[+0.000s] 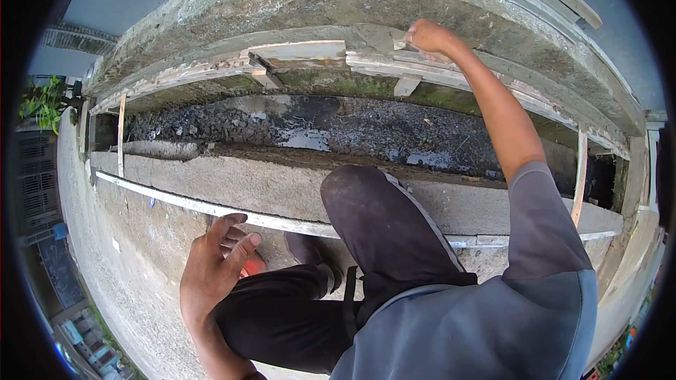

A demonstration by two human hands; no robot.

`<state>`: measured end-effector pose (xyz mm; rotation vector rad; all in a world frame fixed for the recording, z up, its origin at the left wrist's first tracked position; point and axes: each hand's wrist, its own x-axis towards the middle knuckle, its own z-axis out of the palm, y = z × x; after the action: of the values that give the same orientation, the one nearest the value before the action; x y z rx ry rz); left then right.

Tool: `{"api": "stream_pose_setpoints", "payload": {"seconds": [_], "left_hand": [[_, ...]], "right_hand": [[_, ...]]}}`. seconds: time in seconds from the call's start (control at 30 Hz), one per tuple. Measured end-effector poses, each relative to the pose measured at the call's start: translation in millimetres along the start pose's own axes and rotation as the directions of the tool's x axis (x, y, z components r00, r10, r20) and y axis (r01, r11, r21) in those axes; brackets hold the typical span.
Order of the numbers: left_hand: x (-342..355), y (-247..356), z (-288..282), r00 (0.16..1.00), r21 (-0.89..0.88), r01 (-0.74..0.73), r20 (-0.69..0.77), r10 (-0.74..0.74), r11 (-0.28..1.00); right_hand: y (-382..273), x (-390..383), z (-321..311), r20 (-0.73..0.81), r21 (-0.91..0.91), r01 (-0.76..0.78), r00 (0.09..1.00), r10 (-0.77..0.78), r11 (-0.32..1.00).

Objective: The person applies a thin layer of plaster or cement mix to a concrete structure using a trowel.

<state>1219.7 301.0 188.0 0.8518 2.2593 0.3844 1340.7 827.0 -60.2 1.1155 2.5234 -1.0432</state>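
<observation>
The right hand (431, 36) reaches across the ditch (380, 130) to its far edge, right of the middle, with the fingers folded in; a small pale piece (399, 40) shows just at their left, and whether they pinch it cannot be told. That piece lies against the grey mortar (374, 34), a band running along the top of the far edge, behind the boards (299, 50) that line the ditch's far side. Two wood blocks (407, 86) jut from beneath the boards, one left of the middle and one below the right hand. The left hand (218, 260) hangs near the ditch's near edge, left of the middle, thumb and bent fingers apart, with nothing seen in its grasp; a red thing (252, 265) shows partly behind it. A white bar (176, 199) runs along the near edge, and a thin stick (121, 134) spans the ditch by its left end, another (581, 169) by its right. Dark mud and water (306, 139) lie at the bottom. The person's knee (345, 190) stands over the near ledge (232, 181).
</observation>
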Motion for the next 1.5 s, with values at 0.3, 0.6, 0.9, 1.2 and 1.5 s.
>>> {"api": "stream_pose_setpoints", "payload": {"seconds": [0.3,0.6,0.9,1.2,1.5], "left_hand": [[-7.0,-12.3,-7.9,0.995,-0.074,0.093,-0.011,-0.094,0.993],[-5.5,0.8,-4.9,1.000,-0.060,-0.013,-0.002,0.013,0.998],[21.6,17.7,16.8,0.997,-0.090,0.063,0.046,-0.060,0.994],[117.4,27.2,84.9,0.906,-0.731,0.399,0.408,-0.114,0.554],[104.2,-13.0,61.0,0.942,-0.871,0.297,0.199,-0.271,0.391]], "right_hand": [[-91.8,79.9,8.5,0.182,0.110,-0.054,0.983,0.034,0.992],[60.1,-31.1,-40.9,0.083,-0.025,-0.151,0.985,0.152,0.988],[54.3,-134.1,24.2,-0.169,0.168,-0.121,0.974,0.150,0.978],[-193.2,-182.1,174.5,-0.257,0.697,0.392,0.918,-0.302,0.600],[-91.8,-113.9,99.7,-0.198,0.463,0.316,0.948,-0.250,0.828]]}}
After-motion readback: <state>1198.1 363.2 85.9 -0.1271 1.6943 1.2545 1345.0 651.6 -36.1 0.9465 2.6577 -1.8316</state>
